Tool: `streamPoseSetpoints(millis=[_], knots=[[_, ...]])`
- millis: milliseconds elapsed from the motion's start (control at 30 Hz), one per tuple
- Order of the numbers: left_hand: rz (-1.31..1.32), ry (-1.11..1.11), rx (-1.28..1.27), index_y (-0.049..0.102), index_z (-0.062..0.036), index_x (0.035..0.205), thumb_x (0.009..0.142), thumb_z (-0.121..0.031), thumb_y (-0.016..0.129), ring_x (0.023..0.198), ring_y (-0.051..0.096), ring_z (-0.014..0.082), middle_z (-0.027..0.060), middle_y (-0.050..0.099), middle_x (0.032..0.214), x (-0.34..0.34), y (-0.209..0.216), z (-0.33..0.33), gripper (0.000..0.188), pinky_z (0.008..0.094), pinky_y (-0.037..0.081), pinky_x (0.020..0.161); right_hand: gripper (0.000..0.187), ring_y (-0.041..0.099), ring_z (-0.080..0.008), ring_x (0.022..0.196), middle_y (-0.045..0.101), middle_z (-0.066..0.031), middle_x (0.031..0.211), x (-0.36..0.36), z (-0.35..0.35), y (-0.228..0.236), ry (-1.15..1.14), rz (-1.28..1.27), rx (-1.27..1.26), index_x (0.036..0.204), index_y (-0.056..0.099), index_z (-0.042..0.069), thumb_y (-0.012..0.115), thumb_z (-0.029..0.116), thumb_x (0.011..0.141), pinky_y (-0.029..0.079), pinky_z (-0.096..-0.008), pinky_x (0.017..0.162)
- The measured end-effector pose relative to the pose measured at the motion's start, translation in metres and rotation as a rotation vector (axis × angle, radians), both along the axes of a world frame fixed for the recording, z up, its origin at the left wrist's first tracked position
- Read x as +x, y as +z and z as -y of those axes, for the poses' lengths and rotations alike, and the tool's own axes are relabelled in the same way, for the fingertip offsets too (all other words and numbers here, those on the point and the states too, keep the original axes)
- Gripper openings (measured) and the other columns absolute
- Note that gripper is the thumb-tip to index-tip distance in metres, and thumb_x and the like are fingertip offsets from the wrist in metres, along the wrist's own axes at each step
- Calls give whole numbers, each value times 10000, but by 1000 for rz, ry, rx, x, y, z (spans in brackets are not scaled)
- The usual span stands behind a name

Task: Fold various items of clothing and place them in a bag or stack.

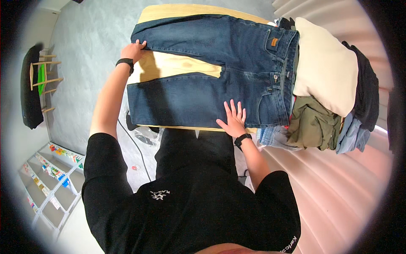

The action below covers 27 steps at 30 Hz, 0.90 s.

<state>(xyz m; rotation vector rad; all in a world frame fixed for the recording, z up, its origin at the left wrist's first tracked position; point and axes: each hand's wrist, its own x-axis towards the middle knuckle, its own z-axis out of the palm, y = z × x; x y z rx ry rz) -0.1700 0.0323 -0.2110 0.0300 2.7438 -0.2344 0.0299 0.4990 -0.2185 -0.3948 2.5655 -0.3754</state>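
Dark blue jeans lie spread front side up across a light wooden table. Their waistband is at the right, and both legs stretch left with a gap between them. At the far leg's hem corner, my left hand is closed on the denim; its thumb and finger show on the edge, the other fingers are partly hidden. My right hand rests flat on the near leg, below the front pocket, with its fingers spread. A small orange-brown patch marks the far front pocket.
Right of the waistband is a heap with a cream cushion-like item, an olive garment, light blue denim and black cloth. A pink curtain hangs beyond. A stool and a white shelf rack are left. A cable trails on the floor.
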Motion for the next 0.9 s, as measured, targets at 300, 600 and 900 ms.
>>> streamPoseSetpoints(millis=[300,600,900], knots=[[-293,221,808,536,-30,1178,825,-209,575,1141,493,321,182,527,1220,89,-4,40,398,357,369,980,533,349,-306,1239,390,-107,1359,-5,-6,36,-166,-118,-256,1266,441,113,602,260,781,227,-467,1019],[289,1290,747,487,-25,1231,858,-572,403,1134,495,294,197,529,1210,300,-58,56,668,380,389,941,426,421,-329,1159,462,-133,1265,-14,-46,121,-398,-737,83,1149,498,80,599,107,737,338,-443,946],[236,1793,1905,473,-113,1256,872,-639,306,1164,475,262,115,514,1258,321,-78,4,672,433,349,989,546,415,-354,1154,432,-175,1282,-3,-73,121,-532,-711,209,1224,425,41,637,221,754,336,-437,952]])
